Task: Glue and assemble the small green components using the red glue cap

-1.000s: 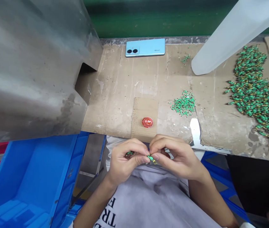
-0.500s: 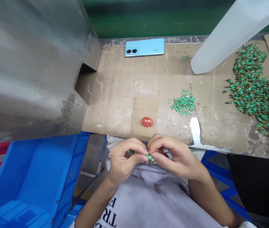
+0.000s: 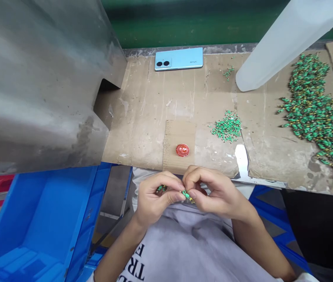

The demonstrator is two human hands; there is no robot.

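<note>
The person's two hands are meeting in front of the apron (image 3: 196, 239), just off the near edge of the counter (image 3: 143, 117). The left hand (image 3: 153, 199) is pinching a small green piece (image 3: 186, 194) between thumb and forefinger, its yellow end pointing towards the right hand (image 3: 221, 194). More green pieces (image 3: 161, 189) are showing inside the curl of the left fingers. The right hand is bringing its thumb and forefinger together at the same piece; whether they are gripping it or something finer, I cannot tell. Beyond the hands, a small red dish (image 3: 182, 150) is resting on a cardboard patch (image 3: 172, 133), which is lying on the cardboard-covered counter. To the right of the dish, a small heap of green bits (image 3: 227, 127) is sitting near a torn gap, and farther right a large heap of green and yellow pieces (image 3: 316, 105) is spreading along the counter. A pale blue phone (image 3: 181, 59) is lying near the far edge, a tall whitish container (image 3: 286, 43) is standing beyond the small heap, and a metal housing (image 3: 43, 86) is filling the left side above a blue crate (image 3: 57, 203)
</note>
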